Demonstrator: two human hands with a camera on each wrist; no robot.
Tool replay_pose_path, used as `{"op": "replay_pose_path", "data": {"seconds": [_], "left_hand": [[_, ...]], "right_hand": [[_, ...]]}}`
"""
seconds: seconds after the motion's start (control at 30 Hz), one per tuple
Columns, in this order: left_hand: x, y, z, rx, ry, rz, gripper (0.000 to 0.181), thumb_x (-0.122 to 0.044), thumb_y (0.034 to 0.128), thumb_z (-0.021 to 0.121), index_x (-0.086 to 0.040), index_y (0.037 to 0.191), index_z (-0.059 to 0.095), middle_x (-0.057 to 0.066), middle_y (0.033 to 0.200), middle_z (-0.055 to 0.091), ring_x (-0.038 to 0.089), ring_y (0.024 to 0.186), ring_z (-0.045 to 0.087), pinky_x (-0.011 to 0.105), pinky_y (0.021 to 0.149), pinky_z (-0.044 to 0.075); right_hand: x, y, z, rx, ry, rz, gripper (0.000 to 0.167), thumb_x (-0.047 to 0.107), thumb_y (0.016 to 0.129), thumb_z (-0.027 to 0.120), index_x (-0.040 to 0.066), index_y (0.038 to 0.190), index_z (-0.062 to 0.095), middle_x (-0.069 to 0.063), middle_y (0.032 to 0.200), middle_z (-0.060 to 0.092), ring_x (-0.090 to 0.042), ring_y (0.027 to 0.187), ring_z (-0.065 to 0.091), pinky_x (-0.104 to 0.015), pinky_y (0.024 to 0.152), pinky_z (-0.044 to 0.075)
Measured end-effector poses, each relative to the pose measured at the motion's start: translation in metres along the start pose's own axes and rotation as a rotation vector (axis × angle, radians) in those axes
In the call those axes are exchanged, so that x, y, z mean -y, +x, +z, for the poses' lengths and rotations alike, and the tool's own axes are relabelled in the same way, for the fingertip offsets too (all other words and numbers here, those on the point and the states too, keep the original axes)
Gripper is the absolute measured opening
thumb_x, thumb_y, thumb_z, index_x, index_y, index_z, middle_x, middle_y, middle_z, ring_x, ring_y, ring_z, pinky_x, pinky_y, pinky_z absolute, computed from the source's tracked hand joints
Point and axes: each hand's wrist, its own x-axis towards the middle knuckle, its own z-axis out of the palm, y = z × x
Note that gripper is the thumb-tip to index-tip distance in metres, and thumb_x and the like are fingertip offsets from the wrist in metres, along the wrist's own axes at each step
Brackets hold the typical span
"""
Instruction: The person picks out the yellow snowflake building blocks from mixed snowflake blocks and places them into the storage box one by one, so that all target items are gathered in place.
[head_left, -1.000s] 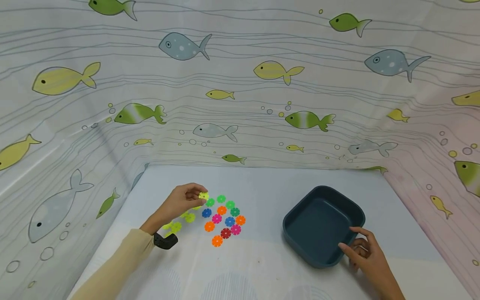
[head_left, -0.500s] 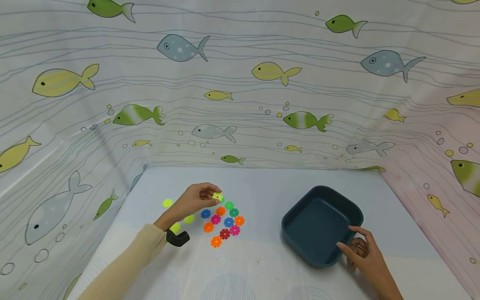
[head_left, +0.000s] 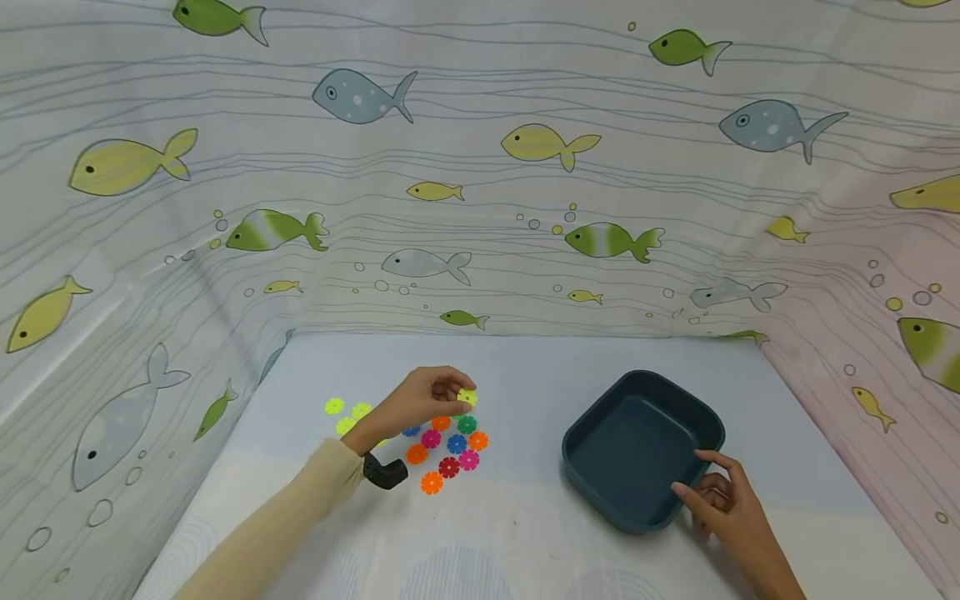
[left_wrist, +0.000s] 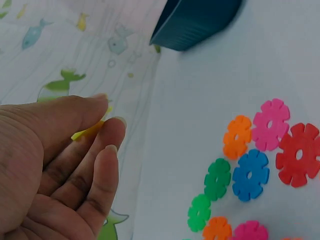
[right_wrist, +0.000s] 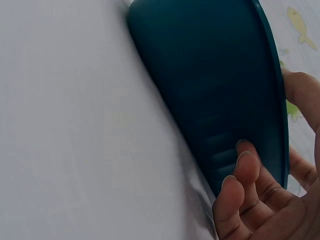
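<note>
My left hand (head_left: 423, 398) pinches a yellow flower-shaped disc (head_left: 467, 398) between thumb and fingertips, above the back of the disc group. In the left wrist view the yellow disc (left_wrist: 89, 131) shows edge-on between the fingers of the left hand (left_wrist: 60, 160). Orange, pink, blue, red and green discs lie flat below, such as a red disc (head_left: 448, 467) and a green disc (left_wrist: 217, 179). My right hand (head_left: 731, 508) grips the near right rim of a dark blue square bin (head_left: 637, 454); in the right wrist view fingers of that hand (right_wrist: 270, 200) lie against the bin's outer wall (right_wrist: 200, 90).
Several yellow discs (head_left: 334, 406) lie on the white table (head_left: 517, 517) at the left, partly behind my left forearm. A fish-patterned sheet (head_left: 480, 250) rises around the back and both sides of the table.
My left hand has moved right with the yellow disc, across the back of the disc group, uncovering yellow discs at the left. My right hand has kept its grip on the bin.
</note>
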Motion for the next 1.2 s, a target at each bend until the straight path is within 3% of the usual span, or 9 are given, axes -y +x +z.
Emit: {"op": "replay_pose_path", "data": {"seconds": [0.33,0.5,0.87,1.2], "left_hand": [[-0.012,0.025,0.023,0.085,-0.024,0.060,0.032,-0.022,0.0936,0.079,-0.011,0.122,0.071,0.004,0.101,0.068,0.023,0.091,0.065,0.035,0.082,0.057],[-0.021,0.038,0.034,0.107,-0.038,0.083,0.028,-0.021,0.0926,0.080,-0.015,0.119,0.072,0.003,0.101,0.070,0.022,0.089,0.066,0.036,0.082,0.058],[-0.039,0.073,0.075,0.187,-0.090,0.133,0.031,-0.021,0.0924,0.080,-0.011,0.121,0.072,-0.002,0.107,0.073,0.018,0.093,0.068,0.032,0.087,0.057],[-0.051,0.091,0.104,0.287,-0.136,0.161,0.033,-0.013,0.0922,0.079,-0.009,0.124,0.071,-0.003,0.102,0.075,0.017,0.090,0.072,0.031,0.084,0.059]], "right_hand": [[0.001,-0.002,0.002,-0.018,0.000,-0.021,0.068,0.023,0.100,0.071,0.014,0.151,0.027,-0.015,0.094,0.061,-0.029,0.062,0.057,-0.037,0.056,0.053],[0.003,-0.002,0.003,-0.020,0.002,-0.021,0.068,0.023,0.100,0.071,0.014,0.151,0.027,-0.016,0.094,0.060,-0.030,0.062,0.057,-0.037,0.056,0.053],[0.003,-0.002,0.001,-0.016,0.002,-0.021,0.067,0.021,0.101,0.069,0.014,0.151,0.026,-0.015,0.092,0.061,-0.030,0.061,0.056,-0.037,0.056,0.053],[0.001,-0.001,0.003,-0.015,-0.009,-0.052,0.066,0.019,0.101,0.069,0.012,0.150,0.027,-0.015,0.090,0.061,-0.029,0.060,0.057,-0.037,0.055,0.054]]}}
